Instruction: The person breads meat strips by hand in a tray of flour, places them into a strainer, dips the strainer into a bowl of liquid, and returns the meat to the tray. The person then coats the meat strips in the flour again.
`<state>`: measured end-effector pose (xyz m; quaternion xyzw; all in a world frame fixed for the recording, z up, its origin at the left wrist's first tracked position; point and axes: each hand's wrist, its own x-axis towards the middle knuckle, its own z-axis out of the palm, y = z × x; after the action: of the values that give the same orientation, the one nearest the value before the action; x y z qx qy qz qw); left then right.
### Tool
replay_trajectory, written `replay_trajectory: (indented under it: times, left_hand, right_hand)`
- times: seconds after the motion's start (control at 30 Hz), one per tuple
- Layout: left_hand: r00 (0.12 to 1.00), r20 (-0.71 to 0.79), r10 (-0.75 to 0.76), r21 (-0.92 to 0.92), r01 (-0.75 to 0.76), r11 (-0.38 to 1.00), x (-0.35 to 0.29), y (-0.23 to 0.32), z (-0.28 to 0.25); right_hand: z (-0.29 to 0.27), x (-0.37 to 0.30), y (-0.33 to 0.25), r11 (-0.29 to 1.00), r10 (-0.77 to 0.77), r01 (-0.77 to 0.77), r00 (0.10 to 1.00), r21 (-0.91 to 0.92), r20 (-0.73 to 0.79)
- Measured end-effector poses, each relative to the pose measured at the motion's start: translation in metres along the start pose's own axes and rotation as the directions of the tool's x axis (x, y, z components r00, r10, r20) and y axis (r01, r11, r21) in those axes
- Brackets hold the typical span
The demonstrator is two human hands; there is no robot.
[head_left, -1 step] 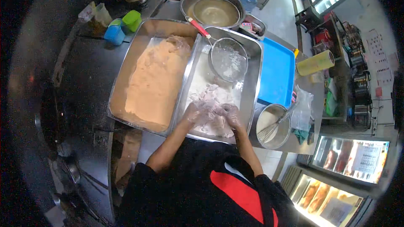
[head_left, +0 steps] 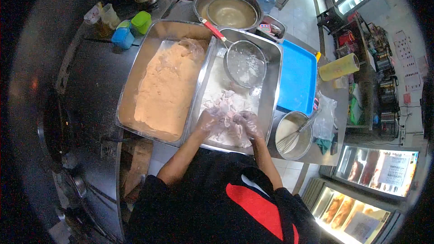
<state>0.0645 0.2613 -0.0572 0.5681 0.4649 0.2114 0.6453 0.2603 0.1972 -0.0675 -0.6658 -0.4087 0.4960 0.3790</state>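
Note:
Both my hands are in clear plastic gloves, low in the right-hand steel tray (head_left: 274, 79), which holds white flour. My left hand (head_left: 209, 121) has its fingers curled into the left side of a clump of pale, flour-coated pieces (head_left: 227, 104) that look like raw meat. On the clump's right side, my right hand (head_left: 246, 123) is closed on the pieces too. Flour and gloves partly hide the fingertips. Beyond the hands, a round mesh sieve (head_left: 246, 64) lies in the tray, its red handle (head_left: 211, 29) resting over the far left rim.
To the left stands a steel tray of orange-tan powder (head_left: 165, 90). A pot of pale batter with a whisk (head_left: 289, 142) sits right, near a blue tray (head_left: 296, 77) and a yellow roll (head_left: 339, 68). A big metal bowl of cloudy liquid (head_left: 229, 11) stands behind.
The pieces between my hands have shifted slightly and my fingers have moved a little over them. Everything else stays in place.

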Motion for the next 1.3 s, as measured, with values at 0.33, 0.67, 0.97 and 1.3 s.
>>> replay_trajectory:
  times: [0.33, 0.67, 0.97, 1.3]
  left_hand:
    - [0.995, 0.051, 0.084, 0.156, -0.091, 0.984, 0.006, -0.007, -0.004]
    - [0.99, -0.139, 0.014, 0.113, 0.002, 0.994, -0.002, 0.018, 0.005]
    - [0.973, 0.118, 0.197, 0.859, -0.2, 0.472, 0.057, -0.179, 0.011]
    - [0.974, 0.041, -0.223, 0.84, 0.087, 0.535, 0.012, -0.021, -0.012]
  right_hand:
    - [-0.003, -0.009, -0.018, 0.989, 0.052, -0.05, 0.999, -0.138, 0.007]
    - [0.012, -0.007, 0.0, 0.956, -0.076, 0.004, 0.969, -0.293, -0.234]
    - [0.063, 0.066, 0.133, 0.568, -0.224, 0.337, 0.941, -0.751, 0.253]
    - [0.011, 0.042, 0.013, 0.859, 0.041, 0.084, 0.972, -0.505, 0.232]
